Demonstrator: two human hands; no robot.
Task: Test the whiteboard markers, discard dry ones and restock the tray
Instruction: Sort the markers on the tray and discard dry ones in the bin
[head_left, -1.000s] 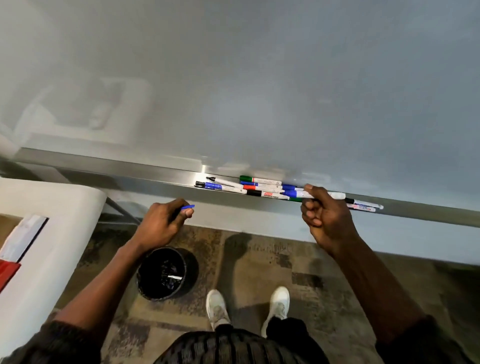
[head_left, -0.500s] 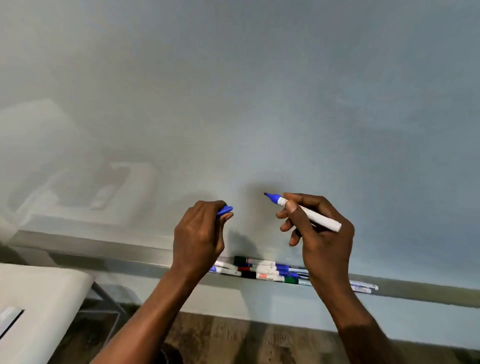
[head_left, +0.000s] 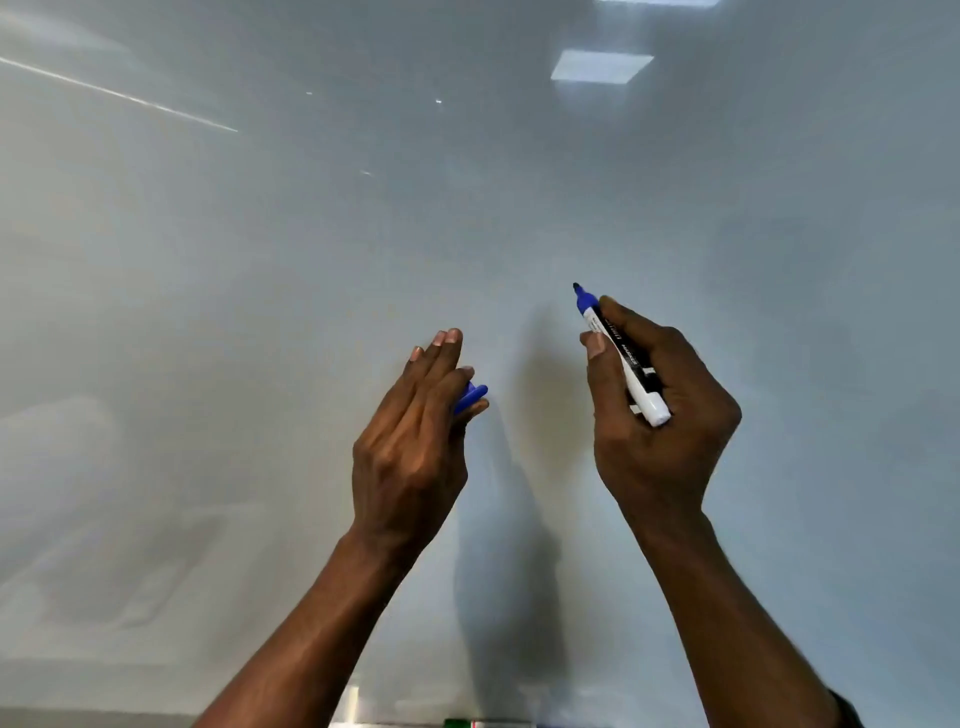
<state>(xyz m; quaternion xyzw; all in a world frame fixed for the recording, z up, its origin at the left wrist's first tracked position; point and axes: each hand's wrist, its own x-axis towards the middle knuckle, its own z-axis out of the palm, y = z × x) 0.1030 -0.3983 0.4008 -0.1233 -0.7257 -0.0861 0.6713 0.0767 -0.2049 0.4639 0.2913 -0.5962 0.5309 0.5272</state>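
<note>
Up front, right hand (head_left: 660, 415) wrapped around an uncapped blue whiteboard marker (head_left: 621, 356), white barrel crossing the palm, blue tip up and close to the whiteboard (head_left: 311, 234), contact impossible to judge. Left hand (head_left: 410, 447) raised beside it, well apart, fingers (head_left: 441, 348) stretched upward, blue cap (head_left: 470, 397) pinched between thumb and fingers. Behind both, glossy board surface carrying hand shadows and ceiling-light reflections. Down at the bottom edge, a sliver of tray (head_left: 353, 719) with a green marker (head_left: 457, 723) barely visible.
</note>
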